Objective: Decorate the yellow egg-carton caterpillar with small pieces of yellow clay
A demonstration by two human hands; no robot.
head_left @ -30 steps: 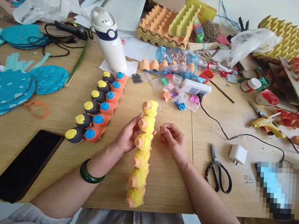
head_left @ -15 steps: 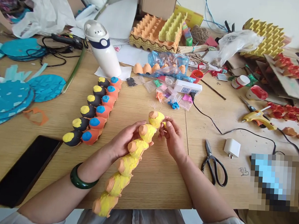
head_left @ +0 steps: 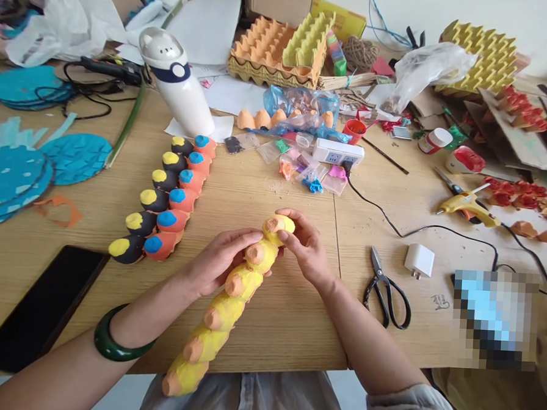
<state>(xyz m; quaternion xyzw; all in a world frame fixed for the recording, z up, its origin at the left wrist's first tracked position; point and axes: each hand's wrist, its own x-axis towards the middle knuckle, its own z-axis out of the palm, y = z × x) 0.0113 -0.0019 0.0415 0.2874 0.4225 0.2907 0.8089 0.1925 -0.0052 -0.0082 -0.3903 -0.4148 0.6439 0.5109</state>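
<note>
Wooden tabletop runs beneath your hands, and a yellow-painted egg-carton strip slants across it, its lower end reaching past the near edge. Your left hand clasps the strip, fingers curled over its upper part; your right hand grips its top cup. A black-and-orange egg-carton strip lies to your left.

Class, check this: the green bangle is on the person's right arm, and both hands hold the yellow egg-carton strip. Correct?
No: the head view shows the green bangle on the left arm. The left hand and right hand do hold the yellow egg-carton strip.
</note>
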